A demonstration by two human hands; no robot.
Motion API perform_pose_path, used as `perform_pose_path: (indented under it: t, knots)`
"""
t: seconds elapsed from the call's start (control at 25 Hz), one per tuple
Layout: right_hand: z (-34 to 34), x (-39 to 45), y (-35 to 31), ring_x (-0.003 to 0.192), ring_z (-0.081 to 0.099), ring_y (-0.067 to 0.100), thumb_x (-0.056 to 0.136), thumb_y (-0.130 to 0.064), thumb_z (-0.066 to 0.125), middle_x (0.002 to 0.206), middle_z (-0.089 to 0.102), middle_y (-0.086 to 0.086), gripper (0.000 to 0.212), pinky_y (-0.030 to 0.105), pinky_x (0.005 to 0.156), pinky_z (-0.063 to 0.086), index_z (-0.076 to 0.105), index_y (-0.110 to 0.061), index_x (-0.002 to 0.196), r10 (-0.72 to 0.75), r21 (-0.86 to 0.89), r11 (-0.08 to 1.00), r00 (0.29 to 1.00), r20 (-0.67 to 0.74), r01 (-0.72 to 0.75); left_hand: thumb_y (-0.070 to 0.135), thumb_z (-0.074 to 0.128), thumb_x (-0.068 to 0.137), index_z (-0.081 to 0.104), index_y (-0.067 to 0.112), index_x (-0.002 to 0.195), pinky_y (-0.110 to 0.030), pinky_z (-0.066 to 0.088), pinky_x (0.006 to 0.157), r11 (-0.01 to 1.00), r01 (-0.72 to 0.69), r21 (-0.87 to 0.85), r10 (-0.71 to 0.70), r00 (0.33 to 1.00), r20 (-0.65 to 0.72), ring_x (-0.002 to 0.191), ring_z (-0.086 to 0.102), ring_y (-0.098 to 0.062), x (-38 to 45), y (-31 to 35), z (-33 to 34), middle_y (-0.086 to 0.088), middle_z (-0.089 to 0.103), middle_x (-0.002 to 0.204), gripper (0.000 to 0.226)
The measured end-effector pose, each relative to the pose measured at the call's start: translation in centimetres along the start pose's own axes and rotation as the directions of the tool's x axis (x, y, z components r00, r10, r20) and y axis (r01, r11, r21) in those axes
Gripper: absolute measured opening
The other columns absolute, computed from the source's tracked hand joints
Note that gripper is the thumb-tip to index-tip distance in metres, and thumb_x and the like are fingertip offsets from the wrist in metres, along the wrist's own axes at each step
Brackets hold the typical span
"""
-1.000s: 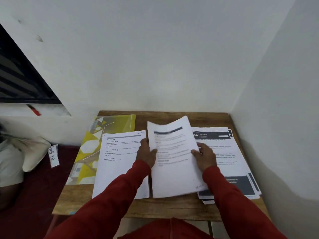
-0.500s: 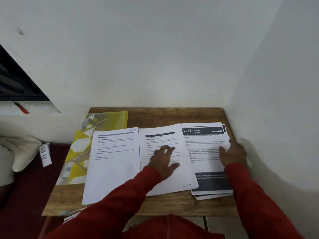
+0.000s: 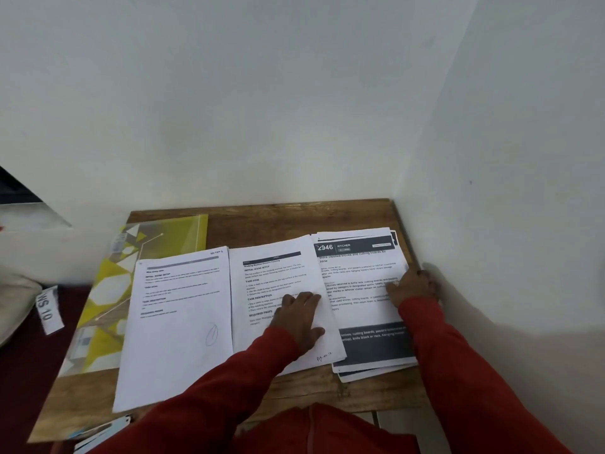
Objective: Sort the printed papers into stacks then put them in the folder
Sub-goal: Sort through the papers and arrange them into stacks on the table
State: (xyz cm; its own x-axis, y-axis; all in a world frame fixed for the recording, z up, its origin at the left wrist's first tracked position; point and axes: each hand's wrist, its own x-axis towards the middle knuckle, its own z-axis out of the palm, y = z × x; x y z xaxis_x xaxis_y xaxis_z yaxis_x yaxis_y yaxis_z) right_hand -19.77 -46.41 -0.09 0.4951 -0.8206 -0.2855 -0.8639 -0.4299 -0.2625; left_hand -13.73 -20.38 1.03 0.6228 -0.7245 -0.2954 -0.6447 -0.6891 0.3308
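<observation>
We count three groups of printed papers side by side on the wooden table. The left sheet bears a pen loop near its foot. The middle sheet overlaps the edge of the right stack, whose top page has a dark header reading 2946 KITCHEN. That stack shows several page edges at its near end; we cannot count them exactly.

One yellow patterned folder lies flat at the table's left side, partly under the left sheet.

Our left hand lies flat on the middle sheet, fingers straight and slightly spread, gripping nothing. Our right hand rests at the right edge of the stack, close to the wall; we cannot tell whether its fingers are curled.

A white tag marked WS 10 lies off the table to the left.
</observation>
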Motion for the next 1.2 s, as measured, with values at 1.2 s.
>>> perform_pose_path:
  t: [1.2]
  knots:
    - [-10.8, -6.6, -1.6, 0.109, 0.065, 0.025, 0.079, -0.007, 0.078, 0.116, 0.069, 0.006, 0.047, 0.039, 0.092, 0.054, 0.058, -0.014, 0.122, -0.248, 0.901, 0.12, 0.891, -0.38, 0.418, 0.044, 0.065, 0.086, 0.06, 0.018, 0.119, -0.044, 0.058, 0.084, 0.405, -0.363, -0.839, -0.249, 0.839, -0.484, 0.101, 0.067, -0.014, 4.5, 5.5, -8.7, 0.002, 0.07, 0.111, 0.043]
